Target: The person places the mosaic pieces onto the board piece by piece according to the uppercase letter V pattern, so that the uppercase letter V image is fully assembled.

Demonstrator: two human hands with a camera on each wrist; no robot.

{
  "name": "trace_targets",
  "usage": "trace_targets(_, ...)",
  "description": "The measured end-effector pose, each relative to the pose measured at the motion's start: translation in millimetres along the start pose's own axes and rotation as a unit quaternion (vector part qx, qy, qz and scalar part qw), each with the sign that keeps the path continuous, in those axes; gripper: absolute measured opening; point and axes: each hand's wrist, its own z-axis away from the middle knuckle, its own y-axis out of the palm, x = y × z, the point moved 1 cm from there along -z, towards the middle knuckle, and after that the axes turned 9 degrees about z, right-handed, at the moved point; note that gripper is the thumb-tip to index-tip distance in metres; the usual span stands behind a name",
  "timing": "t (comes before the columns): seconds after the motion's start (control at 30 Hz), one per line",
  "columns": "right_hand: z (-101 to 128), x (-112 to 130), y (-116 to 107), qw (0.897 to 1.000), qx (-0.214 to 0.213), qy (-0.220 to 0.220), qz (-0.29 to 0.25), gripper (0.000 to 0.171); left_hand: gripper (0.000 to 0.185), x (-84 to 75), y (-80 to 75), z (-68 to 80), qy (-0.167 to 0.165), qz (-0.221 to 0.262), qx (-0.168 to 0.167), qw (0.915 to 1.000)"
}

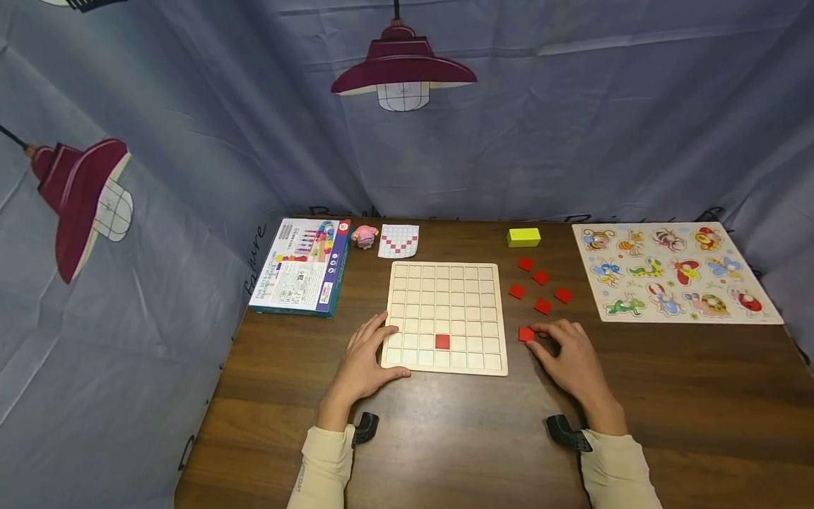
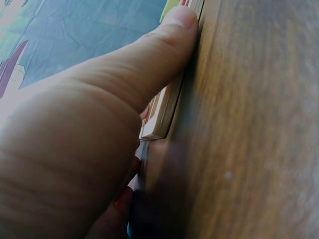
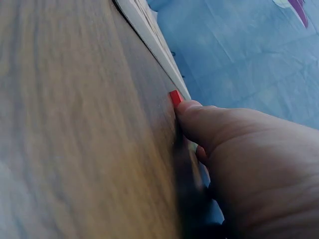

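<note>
The wooden grid board (image 1: 471,363) lies flat on the table, with one red square tile (image 1: 442,341) in a cell of its second row from the front. My left hand (image 1: 362,360) rests at the board's front left corner, fingers extended over the left side and thumb along the front edge. To the right of the board, my right hand (image 1: 572,357) pinches a red tile (image 1: 525,334) between thumb and forefinger, low at the tabletop. In the right wrist view that tile (image 3: 175,97) shows at the thumb tip. Several loose red tiles (image 1: 540,277) lie just beyond this hand.
Behind the board are a small paper pattern card (image 1: 398,241), a pink figurine (image 1: 364,237) and a yellow block (image 1: 523,237). A flat box (image 1: 299,268) lies at the left. An insect puzzle board (image 1: 677,272) occupies the far right. Curtains (image 1: 509,141) close off the back.
</note>
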Motion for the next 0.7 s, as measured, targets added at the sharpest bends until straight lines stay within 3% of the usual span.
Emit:
trace_targets(0.43,-1.3,-3.4,2.8,0.999,-0.001,-0.031,0.018,0.028,0.084,0.9,-0.8,-0.6,0.0,0.0,-0.003,1.0)
trace_targets(0.7,-2.2,2.4,5.1,1.0,-0.014,-0.024,-0.01,0.028,0.083,-0.1,-1.0,-1.0,-0.001,0.0,-0.002,1.0)
